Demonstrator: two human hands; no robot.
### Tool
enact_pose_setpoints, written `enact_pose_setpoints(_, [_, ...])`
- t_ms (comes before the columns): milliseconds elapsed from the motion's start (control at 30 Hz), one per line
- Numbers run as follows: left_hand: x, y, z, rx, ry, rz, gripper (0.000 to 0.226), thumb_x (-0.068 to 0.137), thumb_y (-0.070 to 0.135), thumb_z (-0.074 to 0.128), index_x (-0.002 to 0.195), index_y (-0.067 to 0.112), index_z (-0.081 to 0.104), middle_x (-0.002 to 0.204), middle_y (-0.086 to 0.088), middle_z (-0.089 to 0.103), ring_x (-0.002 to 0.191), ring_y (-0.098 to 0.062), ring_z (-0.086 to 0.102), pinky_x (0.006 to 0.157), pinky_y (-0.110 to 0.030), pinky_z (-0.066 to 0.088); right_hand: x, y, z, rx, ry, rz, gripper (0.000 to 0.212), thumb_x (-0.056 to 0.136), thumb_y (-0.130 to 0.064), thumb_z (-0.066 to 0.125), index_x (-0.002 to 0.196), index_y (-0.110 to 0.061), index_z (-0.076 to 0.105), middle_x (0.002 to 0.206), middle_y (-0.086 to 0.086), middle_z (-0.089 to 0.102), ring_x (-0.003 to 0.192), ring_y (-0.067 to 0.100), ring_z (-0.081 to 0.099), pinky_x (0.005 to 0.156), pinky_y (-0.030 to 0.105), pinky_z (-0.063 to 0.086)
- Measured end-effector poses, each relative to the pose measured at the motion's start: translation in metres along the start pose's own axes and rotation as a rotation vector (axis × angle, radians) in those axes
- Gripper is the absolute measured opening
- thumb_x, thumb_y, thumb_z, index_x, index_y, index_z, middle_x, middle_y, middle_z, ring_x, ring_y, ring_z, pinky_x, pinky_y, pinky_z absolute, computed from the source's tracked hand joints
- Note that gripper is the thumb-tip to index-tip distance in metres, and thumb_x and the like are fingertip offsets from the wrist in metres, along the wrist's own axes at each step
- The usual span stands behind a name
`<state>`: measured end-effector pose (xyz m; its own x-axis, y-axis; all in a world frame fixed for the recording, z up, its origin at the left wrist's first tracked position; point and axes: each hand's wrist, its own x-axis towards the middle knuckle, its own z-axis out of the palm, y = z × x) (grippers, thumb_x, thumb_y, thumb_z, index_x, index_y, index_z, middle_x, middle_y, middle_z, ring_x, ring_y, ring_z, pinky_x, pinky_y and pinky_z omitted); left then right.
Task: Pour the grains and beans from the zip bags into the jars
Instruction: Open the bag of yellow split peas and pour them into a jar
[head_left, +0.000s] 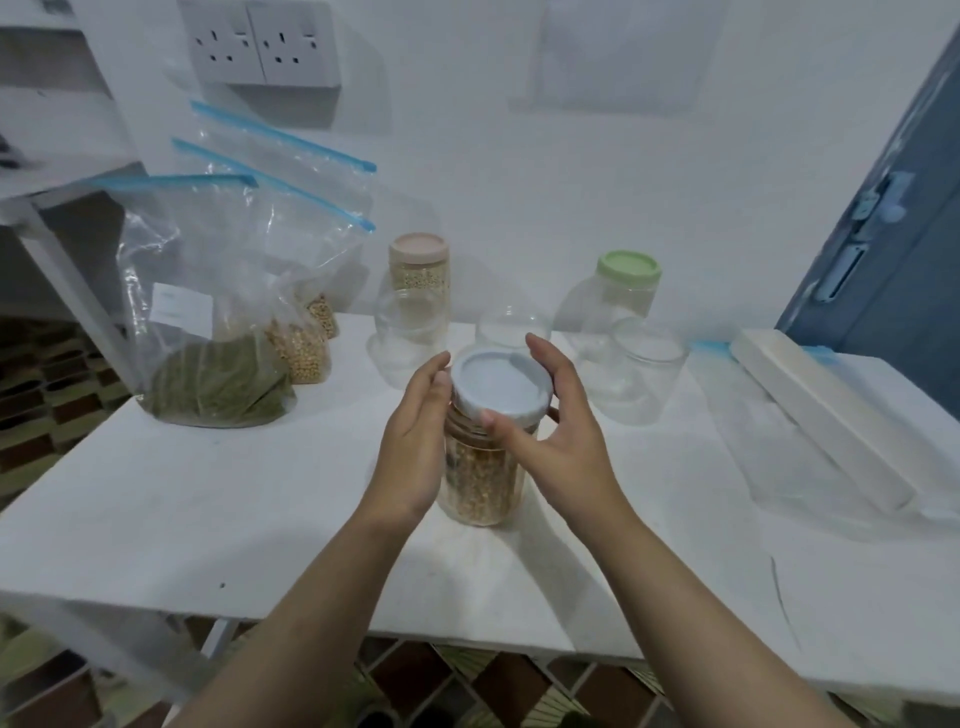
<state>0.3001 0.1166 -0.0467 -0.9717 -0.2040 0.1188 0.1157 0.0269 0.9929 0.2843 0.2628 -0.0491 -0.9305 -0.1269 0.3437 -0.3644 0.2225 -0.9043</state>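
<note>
Upper left: green-bean bag (208, 332) w/ two more bags (306, 244) behind, upright on worktop (208, 493). Centre: jar (480, 467) of yellow grain, upright, long axis vertical, lid (500, 387) on top. L hand (415, 441) flat vs jar's left side, fingers straight. R hand (558, 441) curled round lid rim, thumb in front; nearer the lid. Judged: lid being screwed. Right of centre: empty jars (641, 374), green-lid jar (621, 291).

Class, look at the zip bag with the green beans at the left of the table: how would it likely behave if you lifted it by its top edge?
The green bean bag would probably flop: its thin film is crumpled. The beans lie heaped at the bottom, so it would likely hang bottom-heavy and swing. Its blue zip strip looks shut, so spilling seems unlikely.
</note>
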Motion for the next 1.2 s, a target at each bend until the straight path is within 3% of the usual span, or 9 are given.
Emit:
enact_pose_setpoints(67, [-0.001,-0.002,-0.001,-0.018,-0.014,0.016,0.035,0.106,0.039,0.035,0.135,0.031,0.054,0.129,0.016,0.062,0.123,0.000,0.055,0.107,-0.028,0.043,0.001,-0.002,0.005,0.074,-0.008,0.054,0.077,0.081,-0.060,0.067,0.148,-0.036,0.037,0.145,-0.021,0.043,0.131,-0.008,0.041,0.106,0.013,0.038])
enact_pose_setpoints(167, [-0.002,-0.006,-0.001,-0.038,-0.020,0.017,0.034,0.106,0.037,0.036,0.134,0.030,0.055,0.125,0.018,0.063,0.117,0.004,0.057,0.098,-0.021,0.046,0.001,-0.002,0.012,0.251,0.017,0.192,0.058,0.094,-0.053,0.052,0.147,-0.035,0.039,0.138,-0.022,0.049,0.123,-0.013,0.047,0.106,0.021,0.041])
enact_pose_setpoints(267, [-0.004,-0.011,-0.001,-0.057,-0.025,-0.004,0.033,0.106,0.037,0.035,0.133,0.030,0.053,0.118,0.022,0.064,0.108,0.010,0.059,0.084,-0.009,0.048,0.003,-0.004,0.019,0.234,0.041,0.242,0.042,0.103,-0.038,0.046,0.145,-0.035,0.041,0.134,-0.016,0.053,0.121,-0.005,0.050,0.105,0.025,0.043])
enact_pose_setpoints(500, [-0.003,-0.015,-0.003,-0.031,-0.020,-0.032,0.020,0.106,0.028,0.038,0.119,0.032,0.052,0.117,0.011,0.062,0.107,0.002,0.059,0.077,-0.009,0.048,0.010,-0.007,0.021,0.231,0.060,0.283,0.042,0.099,-0.015,0.041,0.139,-0.029,0.046,0.118,-0.015,0.056,0.111,0.004,0.054,0.088,0.024,0.045])
enact_pose_setpoints(667, [-0.003,-0.017,-0.006,-0.026,-0.096,-0.021,0.030,0.103,0.035,0.042,0.133,0.034,0.045,0.122,0.018,0.059,0.106,0.012,0.057,0.079,-0.007,0.047,0.010,-0.003,0.022,0.281,0.088,0.329,0.036,0.093,-0.025,0.047,0.129,-0.028,0.051,0.119,-0.007,0.059,0.110,0.011,0.057,0.091,0.035,0.051])
enact_pose_setpoints(800, [-0.006,-0.014,-0.003,-0.031,-0.098,0.015,0.036,0.098,0.034,0.051,0.134,0.035,0.045,0.113,0.023,0.061,0.099,0.018,0.057,0.074,-0.005,0.046,0.014,-0.001,0.019,0.294,0.067,0.360,0.041,0.079,-0.037,0.047,0.119,-0.031,0.056,0.119,-0.002,0.063,0.112,0.019,0.060,0.093,0.044,0.052])
enact_pose_setpoints(967, [-0.006,-0.016,-0.003,0.021,-0.093,0.030,0.054,0.082,0.053,0.056,0.132,0.040,0.043,0.109,0.035,0.062,0.105,0.014,0.057,0.078,-0.011,0.049,0.024,0.000,0.013,0.324,0.025,0.378,0.027,0.096,-0.021,0.044,0.113,-0.028,0.064,0.112,-0.001,0.068,0.108,0.020,0.063,0.081,0.034,0.053])
enact_pose_setpoints(1133, [-0.001,-0.028,-0.005,0.006,-0.038,0.038,0.055,0.090,0.067,0.037,0.136,0.041,0.050,0.130,0.024,0.060,0.123,0.006,0.052,0.103,-0.021,0.046,0.020,0.005,0.018,0.388,0.081,0.393,0.024,0.082,-0.043,0.053,0.100,-0.029,0.048,0.102,-0.003,0.056,0.096,0.017,0.054,0.074,0.035,0.042])
enact_pose_setpoints(1200, [-0.001,-0.028,-0.005,-0.011,-0.038,0.038,0.053,0.092,0.066,0.031,0.135,0.043,0.052,0.129,0.027,0.059,0.123,0.010,0.050,0.102,-0.017,0.044,0.019,0.008,0.019,0.440,0.109,0.389,0.021,0.090,-0.049,0.052,0.104,-0.033,0.049,0.102,-0.007,0.058,0.100,0.015,0.056,0.079,0.036,0.044])
